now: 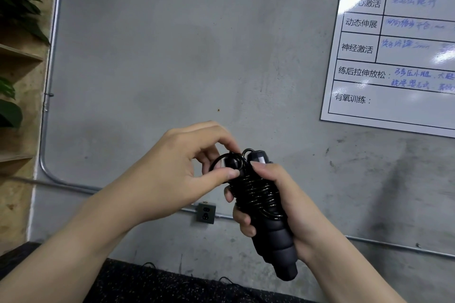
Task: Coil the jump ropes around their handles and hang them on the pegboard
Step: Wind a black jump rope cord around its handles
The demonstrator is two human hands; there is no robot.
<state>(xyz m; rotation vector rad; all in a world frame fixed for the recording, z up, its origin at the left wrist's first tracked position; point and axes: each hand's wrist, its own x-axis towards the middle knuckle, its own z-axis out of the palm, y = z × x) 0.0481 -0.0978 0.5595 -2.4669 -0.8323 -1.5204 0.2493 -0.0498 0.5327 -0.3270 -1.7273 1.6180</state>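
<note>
right hand (278, 206) grips handles (273, 236) | left hand (177, 174) pinches rope (234, 158) above

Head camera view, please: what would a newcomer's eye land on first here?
At centre, the right hand grips two black handles bound with coiled rope, while the left hand pinches a last loop at their tops. Upper right on the grey wall hangs a whiteboard with a handwritten table.
</note>
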